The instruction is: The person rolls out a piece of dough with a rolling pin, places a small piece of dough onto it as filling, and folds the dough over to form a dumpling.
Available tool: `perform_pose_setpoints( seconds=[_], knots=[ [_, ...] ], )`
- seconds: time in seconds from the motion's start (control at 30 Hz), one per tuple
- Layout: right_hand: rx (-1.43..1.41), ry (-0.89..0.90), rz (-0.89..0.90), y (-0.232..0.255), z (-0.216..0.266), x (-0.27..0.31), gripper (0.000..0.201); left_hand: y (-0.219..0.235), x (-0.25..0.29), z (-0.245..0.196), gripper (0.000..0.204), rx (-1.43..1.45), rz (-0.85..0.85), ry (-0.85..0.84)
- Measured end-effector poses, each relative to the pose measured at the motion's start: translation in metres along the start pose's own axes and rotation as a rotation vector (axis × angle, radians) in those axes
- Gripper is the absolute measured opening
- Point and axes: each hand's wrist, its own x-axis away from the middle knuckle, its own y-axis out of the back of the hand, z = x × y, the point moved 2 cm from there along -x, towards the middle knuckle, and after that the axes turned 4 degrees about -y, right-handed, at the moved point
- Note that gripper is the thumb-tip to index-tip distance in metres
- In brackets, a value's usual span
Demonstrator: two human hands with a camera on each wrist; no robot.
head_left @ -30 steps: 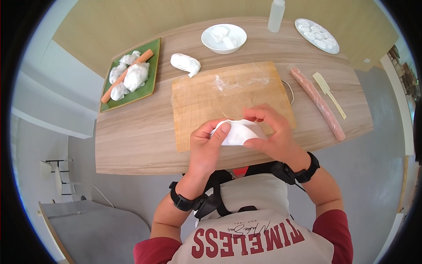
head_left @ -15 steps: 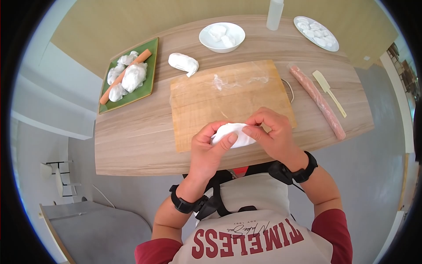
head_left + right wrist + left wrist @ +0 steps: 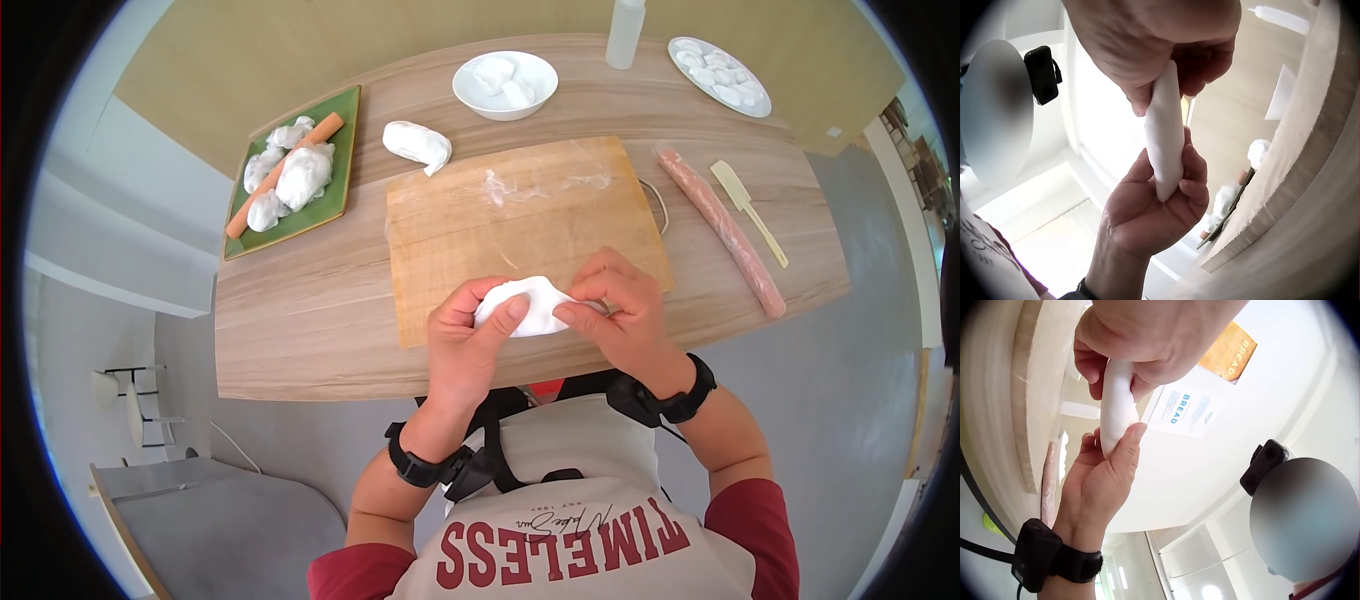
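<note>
Both hands hold a smooth, soft piece of white dough (image 3: 537, 304) over the near edge of the wooden board (image 3: 450, 240). My left hand (image 3: 463, 335) grips its left end, thumb on the near face and fingers behind. The thumb and fingers of my right hand (image 3: 630, 315) pinch the right end. Seen edge-on in the left wrist view, the dough (image 3: 1116, 409) is a thick, elongated shape between the two hands. In the right wrist view, the far tip of the dough (image 3: 1165, 137) lies in the curled fingers of my left hand (image 3: 1147, 219).
Left stands a green tray (image 3: 335, 195) with wrapped white lumps and a rolling pin (image 3: 285, 172). Behind the board are a white wrapped roll (image 3: 415, 143), a white bowl (image 3: 505, 108) and a bottle (image 3: 625, 35). Right lie a pink wrapped roll (image 3: 720, 230), a spatula (image 3: 748, 212) and a plate (image 3: 758, 108).
My right hand's fingers have moved from spread around the dough's right side to pinching its right end. The dough has become more compact, its loose fold no longer showing. The left hand keeps its grip.
</note>
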Motion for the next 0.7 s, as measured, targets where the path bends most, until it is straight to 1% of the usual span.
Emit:
perform_pose_setpoints(
  seconds=[0.07, 0.2, 0.27, 0.3, 0.37, 0.4, 0.47, 0.5, 0.57, 0.6, 0.67, 0.7],
  knots=[
    [0.081, 0.030, -0.001, -0.001, 0.003, 0.000, 0.007, 0.001, 0.000, 0.003, 0.022, -0.010, -0.002, 0.014],
    [0.032, 0.046, -0.064, -0.002, 0.000, -0.003, 0.008, 0.002, 0.001, 0.005, 0.023, -0.006, -0.034, -0.020],
    [-0.178, -0.027, -0.142, -0.002, 0.002, -0.003, 0.011, 0.000, 0.001, 0.002, 0.023, 0.081, -0.089, 0.013],
    [-0.177, -0.026, -0.140, -0.003, -0.002, 0.000, 0.011, 0.000, 0.001, 0.002, 0.023, 0.082, -0.090, 0.011],
    [-0.227, -0.137, -0.059, -0.004, -0.014, 0.009, 0.013, 0.000, 0.001, 0.002, 0.023, 0.126, -0.104, 0.000],
    [-0.227, -0.138, -0.060, -0.002, -0.014, 0.012, 0.013, 0.000, 0.001, 0.002, 0.023, 0.126, -0.104, 0.001],
    [-0.170, -0.260, -0.008, 0.000, -0.013, 0.015, 0.016, 0.000, 0.000, 0.003, 0.022, 0.108, -0.074, -0.002],
    [-0.170, -0.259, -0.010, 0.000, -0.011, 0.013, 0.016, 0.001, 0.000, 0.003, 0.022, 0.108, -0.072, -0.002],
    [-0.030, -0.125, -0.005, 0.001, -0.004, 0.009, 0.019, 0.004, 0.000, 0.004, 0.021, 0.034, -0.028, -0.022],
    [-0.031, -0.125, -0.005, 0.003, -0.005, 0.010, 0.019, 0.004, 0.000, 0.003, 0.021, 0.034, -0.029, -0.023],
    [-0.179, -0.178, 0.051, 0.005, -0.011, 0.013, 0.033, 0.002, 0.001, -0.001, 0.020, 0.017, -0.030, -0.024],
    [-0.179, -0.175, 0.054, 0.001, -0.012, 0.012, 0.033, 0.001, 0.001, -0.002, 0.020, 0.017, -0.032, -0.028]
  ],
)
